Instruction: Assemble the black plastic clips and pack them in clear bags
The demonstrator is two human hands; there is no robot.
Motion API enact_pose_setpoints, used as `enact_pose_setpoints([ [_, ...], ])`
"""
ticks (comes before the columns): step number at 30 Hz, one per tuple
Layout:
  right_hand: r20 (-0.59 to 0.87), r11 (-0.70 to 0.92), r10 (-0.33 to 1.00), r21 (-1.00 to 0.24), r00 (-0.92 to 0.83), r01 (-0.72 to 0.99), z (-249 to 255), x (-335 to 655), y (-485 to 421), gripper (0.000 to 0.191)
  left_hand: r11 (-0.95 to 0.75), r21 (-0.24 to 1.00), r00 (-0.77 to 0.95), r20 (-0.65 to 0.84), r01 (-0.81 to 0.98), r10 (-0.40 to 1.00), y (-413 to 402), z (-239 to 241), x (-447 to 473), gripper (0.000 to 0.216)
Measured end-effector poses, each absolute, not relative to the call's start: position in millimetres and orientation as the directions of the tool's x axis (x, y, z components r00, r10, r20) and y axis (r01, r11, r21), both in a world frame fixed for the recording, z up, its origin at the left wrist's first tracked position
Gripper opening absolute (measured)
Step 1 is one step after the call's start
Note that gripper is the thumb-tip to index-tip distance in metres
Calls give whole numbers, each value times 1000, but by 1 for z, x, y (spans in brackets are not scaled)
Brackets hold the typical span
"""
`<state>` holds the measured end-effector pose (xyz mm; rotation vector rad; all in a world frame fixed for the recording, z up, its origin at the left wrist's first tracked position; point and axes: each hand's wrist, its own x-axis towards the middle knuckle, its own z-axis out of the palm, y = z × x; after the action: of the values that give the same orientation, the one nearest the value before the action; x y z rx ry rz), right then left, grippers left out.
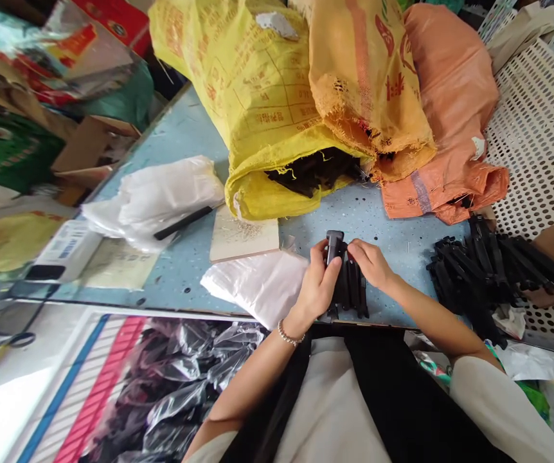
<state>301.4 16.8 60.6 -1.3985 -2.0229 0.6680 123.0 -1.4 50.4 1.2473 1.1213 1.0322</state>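
Note:
A black plastic part (pixel 335 242) with a wide head and a narrower body is upright in my left hand (pixel 319 283), thumb across its front and fingers wrapped behind. My right hand (pixel 371 262) meets the part's right side near the top, its thumb and fingertips closed together there. Whether a small separate piece lies between those fingertips is hidden. Several similar long black parts (pixel 355 290) lie side by side on the table right under my hands, near the front edge. A white plastic bag (pixel 262 283) lies flat beside my left wrist.
Open yellow (pixel 267 96), orange (pixel 368 77) and salmon (pixel 450 96) woven sacks lie at the back; black parts show in the yellow one. A pile of black parts (pixel 489 263) rests right, before a perforated white basket (pixel 547 141). A board (pixel 243 239) lies left on the table (pixel 180 141).

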Motion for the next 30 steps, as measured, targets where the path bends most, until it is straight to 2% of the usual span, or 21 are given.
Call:
enact_pose_setpoints([
  [2,202,417,903,-632,-380,653,56,295,1,48,93,996,94,-93,-1,991,4,48,118,43],
  [4,237,551,829,-504,-507,665,48,287,-15,45,108,994,25,-108,-6,994,9,48,116,39],
  [6,211,561,822,-461,-529,688,40,278,-30,40,68,998,-11,-68,7,998,11,48,116,39],
  [10,-34,325,905,-586,-423,742,33,270,-30,39,-11,997,-49,15,73,999,13,41,108,47],
  [13,-178,261,885,-575,-430,775,37,280,12,40,100,977,-46,-93,190,995,12,19,97,37],
  [15,-170,207,927,-511,-334,834,37,291,60,38,138,956,-7,-141,261,990,7,-3,96,30],
  [18,-3,93,995,-358,-101,929,31,309,143,29,61,946,-9,-61,319,998,-4,-36,110,39],
  [21,93,-52,993,-209,73,977,26,323,209,47,-89,918,-15,103,386,995,-14,-57,130,57],
  [23,69,-115,988,-263,138,958,26,328,234,54,-158,893,26,163,421,986,-17,-61,137,60],
  [25,11,-125,990,-394,141,910,29,331,243,55,-175,889,52,169,424,984,-17,-57,137,60],
  [30,-154,-171,984,-648,93,742,34,349,207,31,-159,940,42,154,301,987,-14,-32,121,54],
])
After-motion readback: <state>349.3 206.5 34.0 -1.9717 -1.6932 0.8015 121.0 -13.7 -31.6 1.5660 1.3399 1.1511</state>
